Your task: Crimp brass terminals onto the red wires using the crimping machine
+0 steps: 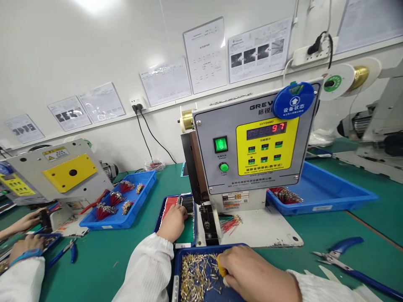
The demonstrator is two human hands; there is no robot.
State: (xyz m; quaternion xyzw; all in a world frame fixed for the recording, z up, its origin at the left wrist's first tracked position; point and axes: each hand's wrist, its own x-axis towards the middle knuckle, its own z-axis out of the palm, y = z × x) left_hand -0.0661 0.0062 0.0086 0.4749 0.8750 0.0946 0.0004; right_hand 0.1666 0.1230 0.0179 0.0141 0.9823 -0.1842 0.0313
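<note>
At far left, a co-worker's upper hand (27,221) and lower hand (27,247), the lower one wearing a blue wristband (25,252), work beside a machine with a yellow panel (69,172). Blue-handled pliers (64,251) lie on the green workbench (100,268) just by them, and a far blue tray (147,178) holds bundles of red-wired terminals (107,212).

At centre, my left hand (171,222) sits on a narrow blue tray (192,218), fingers (176,212) curled together over the ends of a row of dark wires (186,204); I cannot tell whether they clamp them. Just right stands a grey crimping machine (217,144), its green switch (221,144) lit and its red display (266,128) reading 97. Red and green wires (231,223) lie on its base plate (270,230).

Nearest me, my right hand (255,272) reaches over a near blue tray (208,249) heaped with brass terminals (198,277), fingers (228,262) together against a small yellow object (221,265). Whether they grip it, I cannot tell.

At far right, a wide blue tray (327,193) holds wired terminals (285,195), and blue-handled snips (338,253) lie on the bench.
</note>
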